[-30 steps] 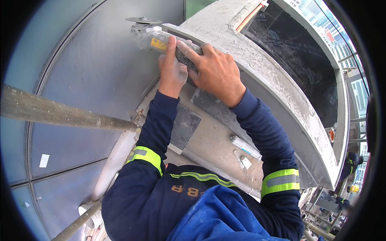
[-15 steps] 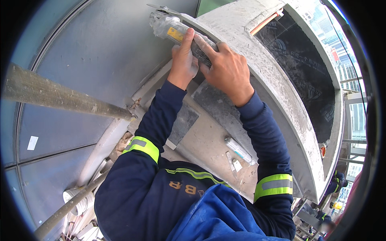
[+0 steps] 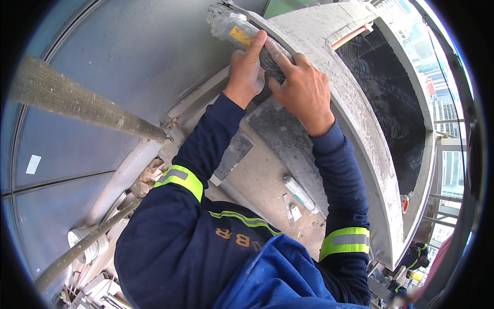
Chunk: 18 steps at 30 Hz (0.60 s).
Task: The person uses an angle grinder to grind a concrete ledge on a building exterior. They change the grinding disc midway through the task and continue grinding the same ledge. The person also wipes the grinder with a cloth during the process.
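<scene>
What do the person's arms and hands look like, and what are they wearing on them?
The bare left hand and bare right hand have no gloves. The long, dark navy fabric left sleeve and matching right sleeve reach the wrists. Around each sleeve goes a bright yellow-green band with a grey stripe along its middle.

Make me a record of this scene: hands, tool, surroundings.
Left hand: gripping the power tool, thumb on top
Right hand: on the tool's rear part, fingers over it
Tool: clear wrapping at the front, yellow label; beside the curved ledge, contact unclear
Below the hands: white tube, lying down
Person's left: thick pole; farther down, white bucket
Lower right: another person, partly in view
</scene>
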Motion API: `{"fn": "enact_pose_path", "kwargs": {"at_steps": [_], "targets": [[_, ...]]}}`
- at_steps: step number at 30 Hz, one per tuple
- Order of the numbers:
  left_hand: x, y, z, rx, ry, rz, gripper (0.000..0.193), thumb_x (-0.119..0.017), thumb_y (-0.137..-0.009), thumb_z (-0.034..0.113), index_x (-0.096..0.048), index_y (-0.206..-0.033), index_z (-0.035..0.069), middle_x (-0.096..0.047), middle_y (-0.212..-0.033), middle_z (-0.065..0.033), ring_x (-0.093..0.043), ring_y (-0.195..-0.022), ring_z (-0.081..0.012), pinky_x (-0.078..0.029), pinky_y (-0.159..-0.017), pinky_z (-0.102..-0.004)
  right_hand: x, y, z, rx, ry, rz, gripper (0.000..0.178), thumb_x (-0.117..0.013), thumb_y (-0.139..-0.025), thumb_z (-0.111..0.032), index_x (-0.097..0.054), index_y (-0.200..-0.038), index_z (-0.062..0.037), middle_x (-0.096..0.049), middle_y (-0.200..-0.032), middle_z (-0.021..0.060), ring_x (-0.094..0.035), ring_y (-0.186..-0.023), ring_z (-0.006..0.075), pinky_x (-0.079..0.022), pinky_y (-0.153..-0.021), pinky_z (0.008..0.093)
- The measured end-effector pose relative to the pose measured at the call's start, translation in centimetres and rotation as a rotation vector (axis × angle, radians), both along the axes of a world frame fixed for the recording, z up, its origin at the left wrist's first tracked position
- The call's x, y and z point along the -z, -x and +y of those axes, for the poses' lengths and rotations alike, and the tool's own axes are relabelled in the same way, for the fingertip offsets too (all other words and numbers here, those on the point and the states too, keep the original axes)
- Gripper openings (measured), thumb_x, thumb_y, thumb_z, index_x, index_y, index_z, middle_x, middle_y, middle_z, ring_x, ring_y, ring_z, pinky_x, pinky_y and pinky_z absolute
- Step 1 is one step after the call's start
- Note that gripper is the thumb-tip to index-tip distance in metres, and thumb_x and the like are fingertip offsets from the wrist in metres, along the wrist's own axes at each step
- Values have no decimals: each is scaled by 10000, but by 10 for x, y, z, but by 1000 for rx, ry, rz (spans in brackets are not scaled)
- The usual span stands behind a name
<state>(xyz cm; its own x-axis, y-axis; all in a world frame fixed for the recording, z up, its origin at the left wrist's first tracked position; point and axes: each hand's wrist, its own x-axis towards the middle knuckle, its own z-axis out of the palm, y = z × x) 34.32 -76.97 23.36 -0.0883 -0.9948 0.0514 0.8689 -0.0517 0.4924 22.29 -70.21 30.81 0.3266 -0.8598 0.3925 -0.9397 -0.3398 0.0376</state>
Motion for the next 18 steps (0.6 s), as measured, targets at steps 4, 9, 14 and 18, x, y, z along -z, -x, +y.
{"fn": "enact_pose_path", "kwargs": {"at_steps": [4, 9, 14, 18], "targets": [[6, 2, -4, -8, 12, 9, 393, -786, -960, 300, -634, -1154, -6, -673, -1088, -75, -690, -962, -163, -594, -803, -340, 0, -1, 0, -3, 5, 1, 695, -790, -846, -370, -556, -1500, -338, -630, -855, 104, -717, -745, 271, -556, -615, 406], [9, 1, -2, -14, 34, -131, 529, -719, -980, 460, -614, -1228, 5, -708, -1119, -116, -707, -1034, -219, -584, -913, -366, 0, -1, 0, 3, 7, 8, 705, -791, -850, -374, -544, -1510, -345, -626, -847, 101, -712, -736, 265, -553, -610, 401], [6, 3, 0, -16, 30, -112, 513, -714, -987, 450, -619, -1220, 4, -709, -1117, -118, -710, -1026, -217, -582, -913, -367, -1, -1, 2, 3, 10, 15, 707, -792, -848, -367, -545, -1509, -345, -624, -847, 92, -711, -745, 260, -557, -616, 400], [8, 4, 1, -7, 33, -102, 485, -713, -992, 428, -625, -1209, 3, -713, -1100, -118, -710, -1024, -214, -585, -906, -371, -2, 0, 4, -7, 12, -3, 714, -794, -837, -346, -547, -1507, -346, -621, -847, 89, -713, -754, 262, -558, -622, 404]]}}
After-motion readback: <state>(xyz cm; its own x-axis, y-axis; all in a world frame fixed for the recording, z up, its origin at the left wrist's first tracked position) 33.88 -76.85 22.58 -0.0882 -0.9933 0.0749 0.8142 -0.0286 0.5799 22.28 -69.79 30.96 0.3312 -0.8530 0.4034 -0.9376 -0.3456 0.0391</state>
